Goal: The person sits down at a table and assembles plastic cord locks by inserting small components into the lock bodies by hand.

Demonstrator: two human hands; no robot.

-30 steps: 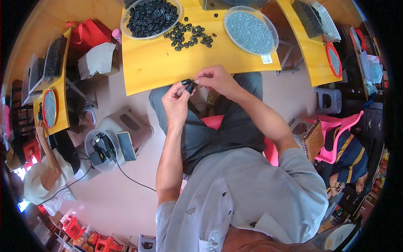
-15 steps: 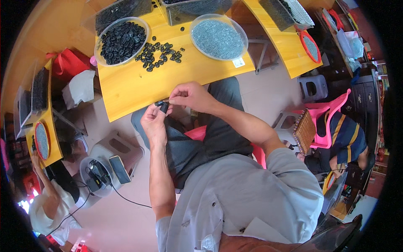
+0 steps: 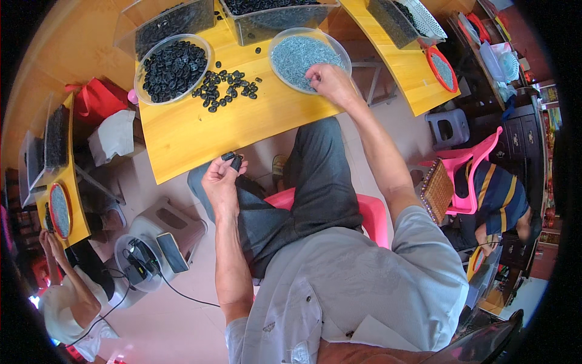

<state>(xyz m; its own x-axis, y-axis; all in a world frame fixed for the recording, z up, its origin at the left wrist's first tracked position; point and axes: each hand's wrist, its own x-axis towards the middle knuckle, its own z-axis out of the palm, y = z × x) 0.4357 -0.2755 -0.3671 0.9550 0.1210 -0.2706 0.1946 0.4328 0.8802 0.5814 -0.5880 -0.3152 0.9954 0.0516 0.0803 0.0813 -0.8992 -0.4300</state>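
My left hand [image 3: 222,185] is closed on a small black plastic part [image 3: 228,156], just off the near edge of the yellow table. A second dark shape shows at its fingertips; whether it is a finger cover or part of the piece, I cannot tell. Over a clear round tub of small silvery metal pins [image 3: 297,56], my right hand [image 3: 332,84] dips with bent fingers drawn together. Its fingertips meet the pins, and what lies between them is too small to make out. Loose black oval parts [image 3: 225,91] lie scattered left of that tub.
A round tub heaped with black parts [image 3: 176,68] stands at the table's [image 3: 182,139] left. Clear bins [image 3: 273,24] of black pieces line the back. A stool [image 3: 163,224] with a phone and cables is at left. Other people sit at both sides.
My right hand has left the left hand's fingertips and moved forward and right into the pin tub. The left hand stays near the table edge, still holding the black part.
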